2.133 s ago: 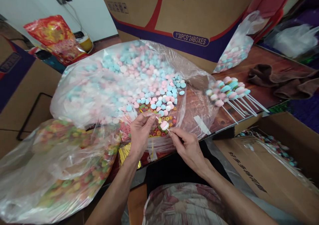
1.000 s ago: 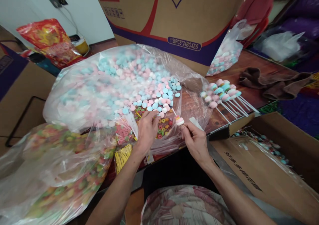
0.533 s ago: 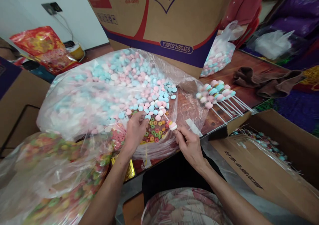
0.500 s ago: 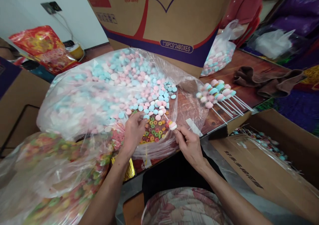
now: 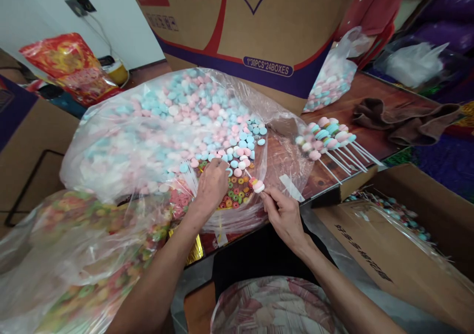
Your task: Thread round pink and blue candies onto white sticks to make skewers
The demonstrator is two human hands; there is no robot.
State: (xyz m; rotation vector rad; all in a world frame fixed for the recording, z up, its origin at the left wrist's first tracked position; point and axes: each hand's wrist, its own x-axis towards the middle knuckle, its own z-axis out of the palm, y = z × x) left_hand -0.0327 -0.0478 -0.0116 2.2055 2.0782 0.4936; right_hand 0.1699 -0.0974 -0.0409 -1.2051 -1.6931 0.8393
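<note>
My right hand (image 5: 283, 213) pinches a candy skewer (image 5: 258, 186), a thin white stick with pink and white marshmallows and a small coloured ring threaded on it. Its bare end points up and left. Over the marshmallow heap (image 5: 242, 152) my left hand (image 5: 213, 188) reaches with bent fingers held together; the fingertips and anything in them are hidden. Beneath and beside that hand lie ring candies (image 5: 234, 192) in green, orange and red. Several white sticks (image 5: 190, 177) lie by its wrist, next to pink ring candies (image 5: 178, 203).
Finished-looking skewers (image 5: 331, 136) lie at the right on the table, near a brown cloth (image 5: 405, 119). A large carton (image 5: 237, 33) stands behind. An open box (image 5: 355, 240) is at lower right, a bag of ring candies (image 5: 85, 270) at lower left. A person's red sleeve (image 5: 379, 8) shows behind.
My left hand has moved right and slightly up over the marshmallows, its fingers now more bunched. My right hand keeps hold of the skewer in nearly the same place. The view has shifted slightly.
</note>
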